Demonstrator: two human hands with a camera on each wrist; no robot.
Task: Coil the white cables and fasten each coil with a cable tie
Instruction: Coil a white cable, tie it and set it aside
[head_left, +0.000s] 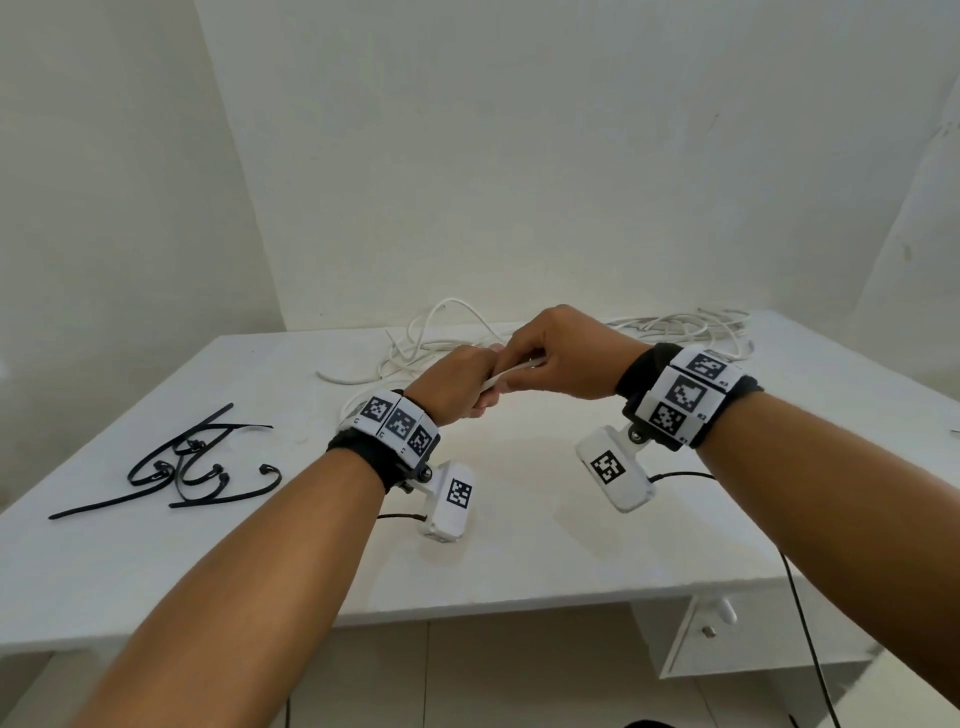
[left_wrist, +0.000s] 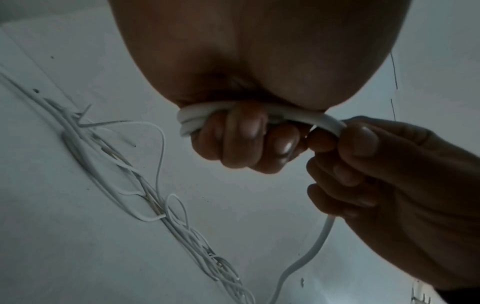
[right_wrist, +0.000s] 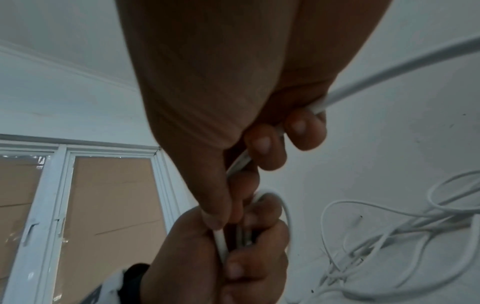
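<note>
From the head view, both hands meet above the desk (head_left: 519, 545). The left hand (head_left: 457, 384) grasps a cable (head_left: 511, 371), and the right hand (head_left: 566, 353) pinches the same cable. Loose cables (head_left: 680, 325) lie behind; ties (head_left: 192, 462) lie at the left.

In the left wrist view, the fingers (left_wrist: 244, 131) curl round several loops.

In the right wrist view, the cable runs through the curled fingers (right_wrist: 303, 131).

White table (head_left: 545, 545), black cable ties (head_left: 192, 462), loose white cables (head_left: 680, 327)
</note>
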